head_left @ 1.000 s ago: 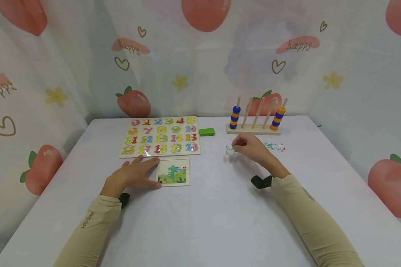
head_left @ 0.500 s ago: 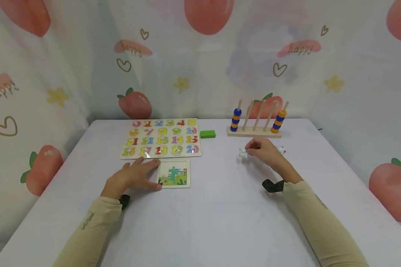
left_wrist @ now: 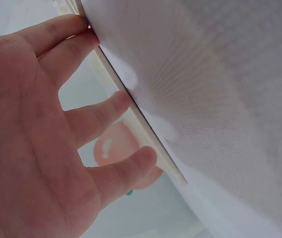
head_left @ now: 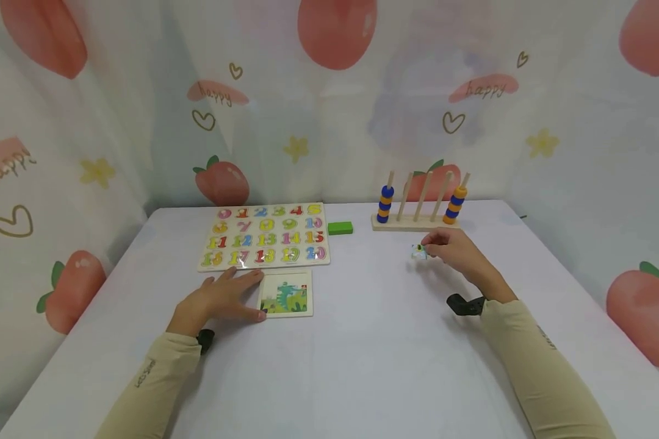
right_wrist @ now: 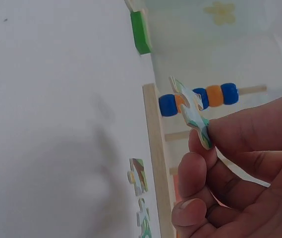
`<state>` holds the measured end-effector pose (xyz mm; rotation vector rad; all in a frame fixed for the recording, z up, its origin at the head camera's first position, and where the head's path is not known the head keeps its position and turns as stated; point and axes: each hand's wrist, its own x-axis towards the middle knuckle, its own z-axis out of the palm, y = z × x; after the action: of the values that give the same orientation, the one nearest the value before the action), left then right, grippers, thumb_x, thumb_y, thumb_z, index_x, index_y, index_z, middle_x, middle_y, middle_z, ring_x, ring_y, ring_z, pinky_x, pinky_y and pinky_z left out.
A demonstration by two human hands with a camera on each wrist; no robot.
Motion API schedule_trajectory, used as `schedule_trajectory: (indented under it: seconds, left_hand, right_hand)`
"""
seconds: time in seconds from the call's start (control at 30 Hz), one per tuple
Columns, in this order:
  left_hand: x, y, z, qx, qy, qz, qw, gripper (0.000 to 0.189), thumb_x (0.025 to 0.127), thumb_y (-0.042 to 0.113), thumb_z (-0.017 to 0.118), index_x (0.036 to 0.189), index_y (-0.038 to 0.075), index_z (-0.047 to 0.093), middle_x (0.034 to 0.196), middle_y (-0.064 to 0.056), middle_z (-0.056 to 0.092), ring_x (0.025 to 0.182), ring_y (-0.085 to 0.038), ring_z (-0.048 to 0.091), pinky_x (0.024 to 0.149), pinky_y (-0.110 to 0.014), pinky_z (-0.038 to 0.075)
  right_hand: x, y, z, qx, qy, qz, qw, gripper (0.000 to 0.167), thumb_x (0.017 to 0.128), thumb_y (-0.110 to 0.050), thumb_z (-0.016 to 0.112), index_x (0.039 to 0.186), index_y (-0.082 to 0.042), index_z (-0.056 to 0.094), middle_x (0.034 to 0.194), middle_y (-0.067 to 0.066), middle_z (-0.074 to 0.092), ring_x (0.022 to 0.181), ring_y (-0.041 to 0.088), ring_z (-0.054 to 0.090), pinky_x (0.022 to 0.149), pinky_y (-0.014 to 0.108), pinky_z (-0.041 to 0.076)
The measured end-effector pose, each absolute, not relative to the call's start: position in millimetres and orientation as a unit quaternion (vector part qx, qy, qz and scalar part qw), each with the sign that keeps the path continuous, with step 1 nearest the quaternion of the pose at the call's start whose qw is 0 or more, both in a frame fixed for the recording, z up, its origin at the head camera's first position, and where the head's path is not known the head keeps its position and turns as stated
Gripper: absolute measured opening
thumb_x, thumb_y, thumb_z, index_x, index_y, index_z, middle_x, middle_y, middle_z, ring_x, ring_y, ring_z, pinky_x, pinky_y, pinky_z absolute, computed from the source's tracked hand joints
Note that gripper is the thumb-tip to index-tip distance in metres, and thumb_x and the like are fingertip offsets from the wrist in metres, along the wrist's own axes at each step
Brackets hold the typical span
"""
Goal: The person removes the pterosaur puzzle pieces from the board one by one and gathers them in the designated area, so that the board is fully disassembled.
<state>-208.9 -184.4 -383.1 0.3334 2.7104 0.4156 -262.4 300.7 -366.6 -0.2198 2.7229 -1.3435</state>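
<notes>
My right hand (head_left: 456,253) pinches a jigsaw piece (head_left: 419,252) between thumb and fingers, and the right wrist view shows the piece (right_wrist: 193,111) tilted above the table. On the table beyond it lie two more jigsaw pieces, one with brown and green (right_wrist: 139,176) and one partly cut off (right_wrist: 143,218); my hand hides them in the head view. With fingers spread, my left hand (head_left: 216,302) rests at the left edge of a square puzzle tray (head_left: 310,296). Its thumb and a finger touch that edge. A green dinosaur picture (head_left: 285,297) shows inside the tray.
A number puzzle board (head_left: 269,236) lies behind the tray. Right of it sits a green block (head_left: 340,228). At the back right stands a wooden peg rack (head_left: 414,225) with blue and orange beads on its outer pegs. A printed curtain (head_left: 318,140) surrounds the table.
My right hand has moved to the right, carrying the pinched jigsaw piece, and now covers the loose pieces in the head view. The left hand stays at the tray. The head view has shifted slightly.
</notes>
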Motion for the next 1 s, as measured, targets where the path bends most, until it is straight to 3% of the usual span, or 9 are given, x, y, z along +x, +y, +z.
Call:
schedule_trajectory:
  seconds: [0.33,0.7,1.0]
  left_hand:
    - [-206,-187,-388,0.112,0.963,0.151,0.191,0.103,0.086,0.056,0.086,0.168,0.017,0.038,0.171,-0.022,0.032,0.160,-0.049,0.011,0.124,-0.075,0.007]
    - [-205,-186,-386,0.114,0.964,0.152,0.185,0.103,0.085,0.057,0.087,0.168,0.017,0.039,0.170,-0.023,0.033,0.160,-0.049,0.012,0.123,-0.075,0.007]
    - [-208,-186,-387,0.125,0.966,0.139,0.180,0.102,0.086,0.057,0.085,0.168,0.018,0.038,0.172,-0.016,0.034,0.160,-0.048,0.011,0.124,-0.075,0.008]
  right_hand:
    - [-263,315,-370,-0.060,0.905,-0.416,0.068,0.022,0.106,-0.006,0.064,0.121,0.009,0.065,0.107,0.015,0.065,0.097,0.033,0.057,0.073,0.033,0.049]
    - [-268,323,-381,-0.066,0.919,-0.380,0.079,0.020,0.104,-0.004,0.066,0.116,0.012,0.069,0.109,0.017,0.069,0.095,0.026,0.058,0.080,0.029,0.051]
    - [-274,323,-389,-0.069,0.940,-0.329,0.057,0.014,0.101,-0.002,0.064,0.109,0.006,0.072,0.106,0.019,0.069,0.099,0.035,0.057,0.088,0.045,0.050]
